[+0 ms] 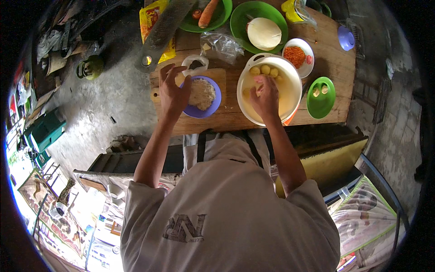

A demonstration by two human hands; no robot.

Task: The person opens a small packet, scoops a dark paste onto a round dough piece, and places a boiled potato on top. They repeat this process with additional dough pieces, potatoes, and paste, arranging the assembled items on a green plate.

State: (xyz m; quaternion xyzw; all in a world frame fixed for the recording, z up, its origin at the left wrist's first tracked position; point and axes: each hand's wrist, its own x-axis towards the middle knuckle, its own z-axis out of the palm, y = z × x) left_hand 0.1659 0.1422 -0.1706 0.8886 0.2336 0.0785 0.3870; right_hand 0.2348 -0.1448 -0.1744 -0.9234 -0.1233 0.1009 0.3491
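Observation:
My left hand [174,93] hovers at the left rim of a purple bowl [219,100], its fingers curled apart and holding nothing. In the bowl lies a pale, crumbly mixture [202,94]. My right hand [265,97] reaches into a white basin [241,106] with cloudy yellowish liquid. Its fingers are drawn together, and whatever they hold, if anything, is hidden. Just beyond its fingertips, several round yellowish balls [266,70] sit in the basin. The purple bowl stands on a wooden cutting board [155,94].
Right of the basin are a white bowl of orange bits [294,56] and a green plate [321,109] with two small pale pieces. Behind stand a green plate [240,27] with a cut white vegetable [264,34], a carrot [208,13], a clear plastic bag [222,46] and a yellow packet [152,20].

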